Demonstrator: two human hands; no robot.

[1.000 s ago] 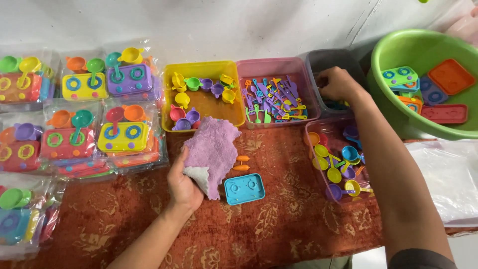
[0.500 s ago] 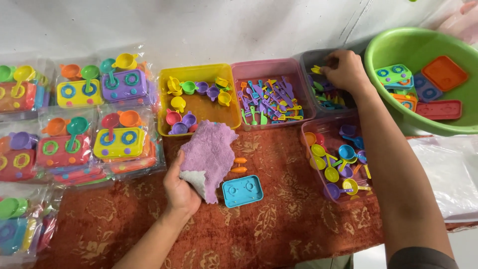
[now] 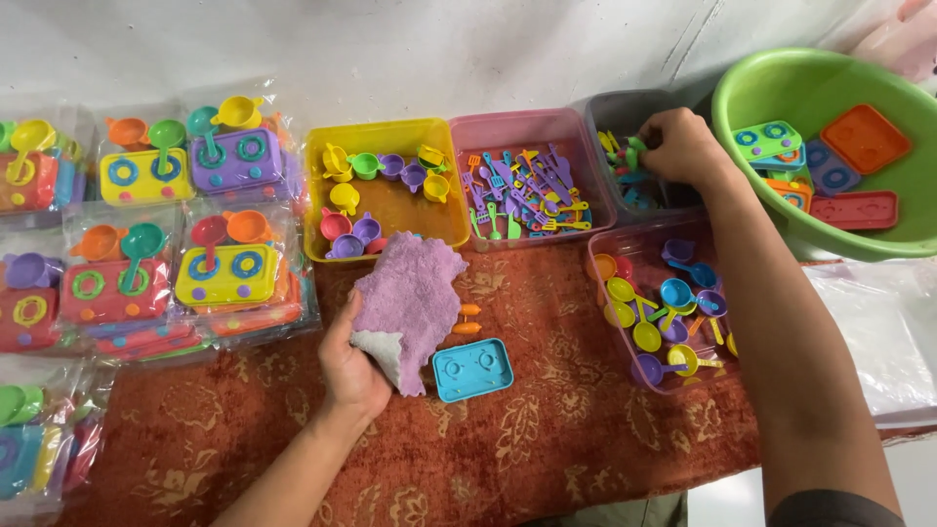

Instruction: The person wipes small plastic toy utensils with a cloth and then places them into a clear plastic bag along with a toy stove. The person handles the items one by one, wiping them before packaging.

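The left hand (image 3: pixel 353 369) clutches a fuzzy purple cloth (image 3: pixel 408 307) at the tabletop's centre; a teal plastic toy stove (image 3: pixel 472 369) lies at its four o'clock. The right hand (image 3: pixel 683 146) pinches small plastic pieces in a grey tub (image 3: pixel 625 109) at one o'clock.

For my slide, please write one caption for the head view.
Left hand holds a purple cloth; right hand reaches into a grey bin.

Your left hand (image 3: pixel 353 369) lies low and near your body, palm turned inward, fingers curled in a loose grip. Your right arm stretches far forward, wrist bent, right hand (image 3: pixel 681 146) reaching down with fingers pinched together.
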